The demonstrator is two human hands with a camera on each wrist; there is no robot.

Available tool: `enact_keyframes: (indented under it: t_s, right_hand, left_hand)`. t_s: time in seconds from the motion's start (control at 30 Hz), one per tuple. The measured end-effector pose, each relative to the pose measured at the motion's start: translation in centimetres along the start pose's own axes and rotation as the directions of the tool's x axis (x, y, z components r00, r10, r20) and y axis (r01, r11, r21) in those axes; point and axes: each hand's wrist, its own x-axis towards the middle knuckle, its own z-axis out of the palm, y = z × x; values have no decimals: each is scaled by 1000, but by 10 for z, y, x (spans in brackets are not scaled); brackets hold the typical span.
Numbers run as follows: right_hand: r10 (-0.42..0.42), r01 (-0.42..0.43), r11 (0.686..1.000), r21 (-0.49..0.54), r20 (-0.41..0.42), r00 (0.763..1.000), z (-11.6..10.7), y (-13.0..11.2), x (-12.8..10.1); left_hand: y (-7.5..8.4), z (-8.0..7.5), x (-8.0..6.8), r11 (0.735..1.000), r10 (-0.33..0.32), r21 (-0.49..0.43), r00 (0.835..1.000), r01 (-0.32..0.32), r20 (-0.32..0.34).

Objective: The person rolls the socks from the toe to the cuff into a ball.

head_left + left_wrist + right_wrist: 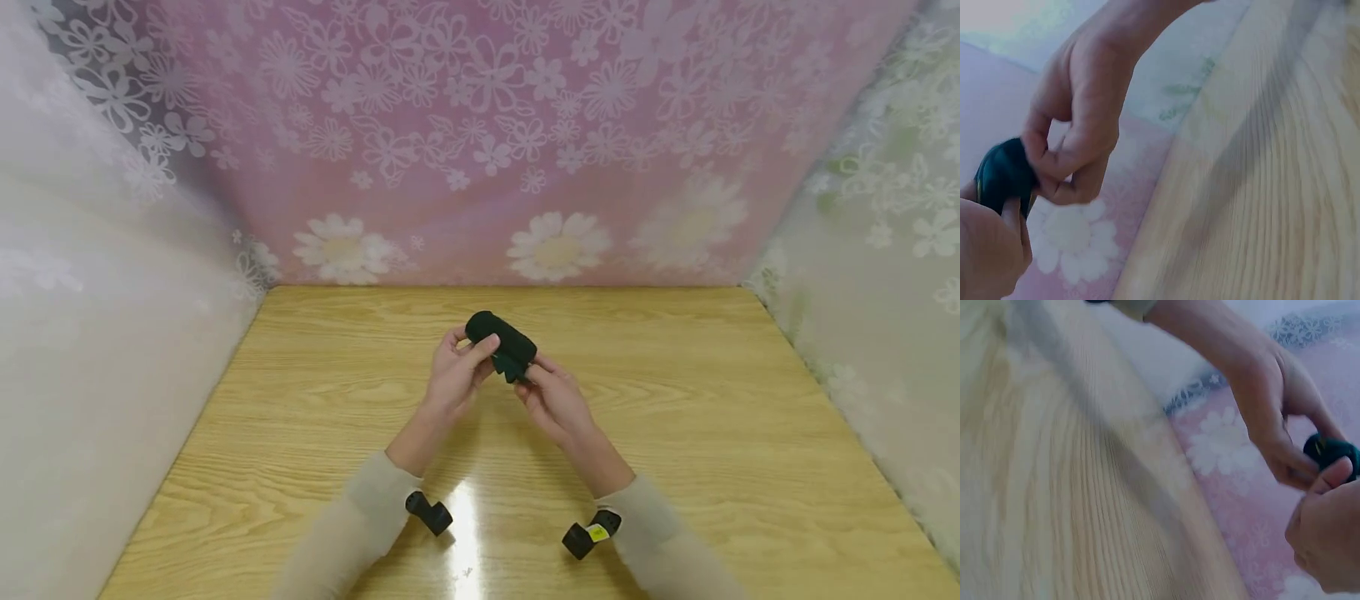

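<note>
A dark green, soft-looking rolled bundle (pixel 504 332) is held up over the table between both hands, with a loose pointed flap (pixel 510 367) along its near side. My left hand (pixel 454 375) grips its left end, thumb laid across the front and fingers behind. At the right end, the fingers of my right hand (pixel 557 402) pinch the edge by the flap. The left wrist view has the dark green cloth (pixel 1007 172) between the two hands, and a thin yellowish line runs along its edge. Fingers partly cover the bundle in the right wrist view.
Under the hands lies a wood-grain table (pixel 315 467). A pink flowered backdrop (pixel 450 200) stands at its far edge, with pale flowered sheets (pixel 112 292) at the sides. Black wrist cameras (pixel 430 512) sit on both sleeved forearms.
</note>
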Motion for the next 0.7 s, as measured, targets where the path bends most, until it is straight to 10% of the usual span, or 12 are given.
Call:
enact_keyframes:
  t_s: [0.2, 0.37, 0.57, 0.7]
  right_hand:
    - [10, -13, 956, 292, 12, 1000, 17, 2, 1]
    - [-33, 48, 949, 311, -53, 998, 25, 5, 6]
    - [-219, 180, 969, -171, -247, 944, 22, 10, 2]
    - [-410, 295, 777, -556, -92, 908, 19, 15, -2]
  left_hand:
    - [-8, 19, 5, 985, 63, -147, 981, -90, -184]
    - [-12, 27, 5, 978, 120, -140, 968, -153, -222]
    - [-13, 24, 0, 990, 118, -53, 975, -130, -190]
    - [-7, 24, 0, 984, 144, -73, 970, -160, -195]
